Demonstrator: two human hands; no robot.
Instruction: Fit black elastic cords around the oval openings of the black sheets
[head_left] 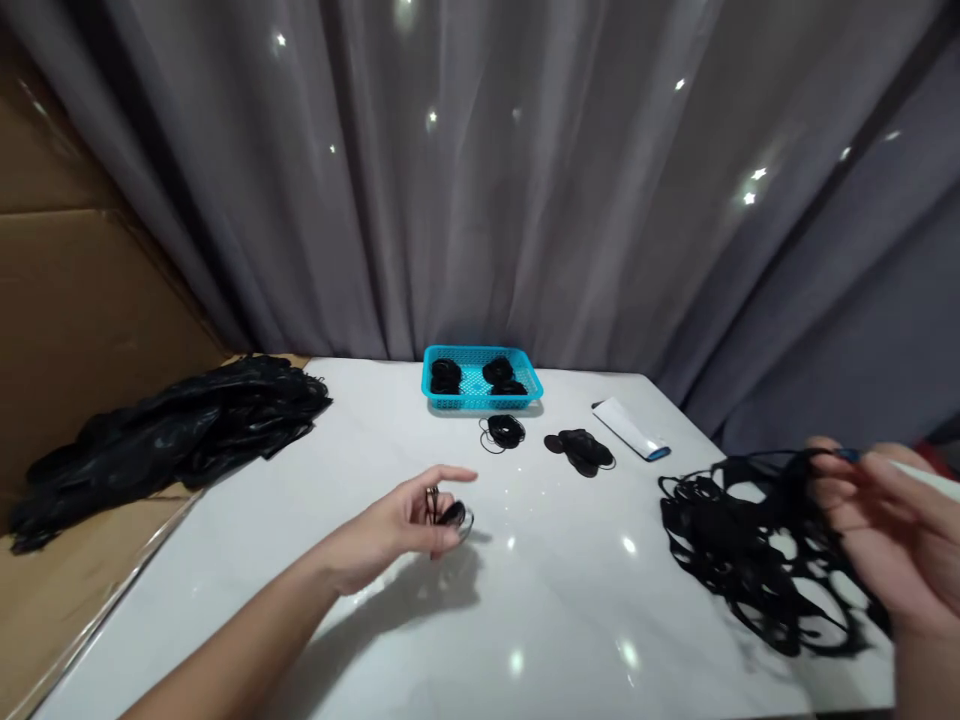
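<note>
My left hand (405,518) hovers above the table with the index finger stretched out. A few thin black rings (454,515) are held by the thumb and curled fingers. At the right edge, my right hand (892,530) is closed on a tangle of black strips and loops (757,550), which hangs down in front of it. A small blue bit shows between the thumb and fingers; its kind is unclear. Past my left hand lie a bunch of thin black rings (504,432) and a loose pile of flat black pieces (581,450).
A blue perforated basket (482,402) with several black bundles stands at the table's back edge. Right of it lies a white flat item (628,428) with a blue end. A heap of black sheet material (187,430) rests on cardboard (82,330) at left. Grey curtains (480,180) hang behind.
</note>
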